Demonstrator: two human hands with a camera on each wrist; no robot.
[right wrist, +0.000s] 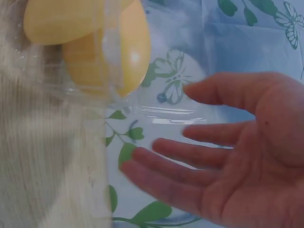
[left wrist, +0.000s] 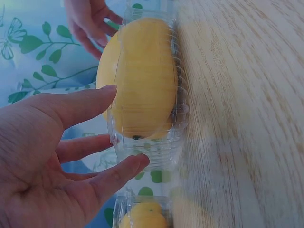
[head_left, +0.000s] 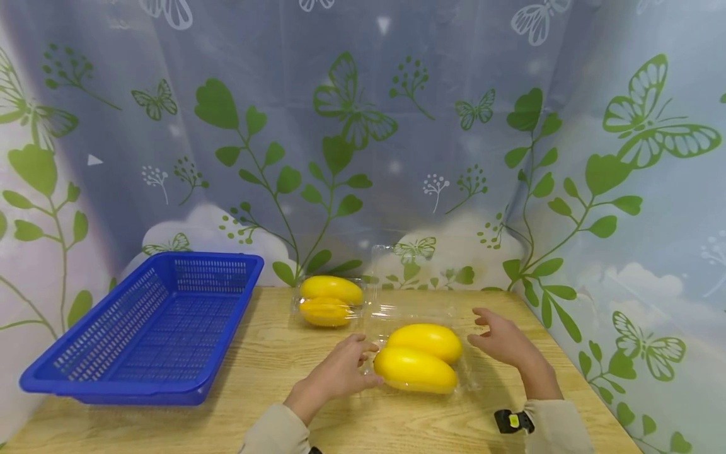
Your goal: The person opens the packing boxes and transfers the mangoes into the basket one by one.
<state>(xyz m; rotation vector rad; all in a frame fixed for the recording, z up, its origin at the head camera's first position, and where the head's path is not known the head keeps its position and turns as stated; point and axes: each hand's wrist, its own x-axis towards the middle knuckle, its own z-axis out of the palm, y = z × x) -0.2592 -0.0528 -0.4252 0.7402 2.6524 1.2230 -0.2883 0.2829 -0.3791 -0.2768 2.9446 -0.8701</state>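
Our left hand (head_left: 340, 372) rests its straight fingertips against the near clear box (head_left: 391, 315) of two yellow mangoes (head_left: 420, 356) at lower centre; our right hand (head_left: 501, 340) hovers spread just beside it, holding nothing. Behind sits a second mango box (head_left: 328, 301); a blue basket (head_left: 153, 391) lies lower left.

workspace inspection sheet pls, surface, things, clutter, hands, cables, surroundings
surface: wooden table, light grain.
job's things: near clear box, lid up, two yellow fruits inside; far clear box, two more yellow fruits, looks closed.
clutter: blue basket on the table's left, nothing seen inside.
hands: left hand open, fingers at the near clear box's left end; right hand open, just beside its right end, touch unclear.
cables: nothing seen; a black strap at the right wrist.
surroundings: curtain with green leaves and butterflies on three sides.
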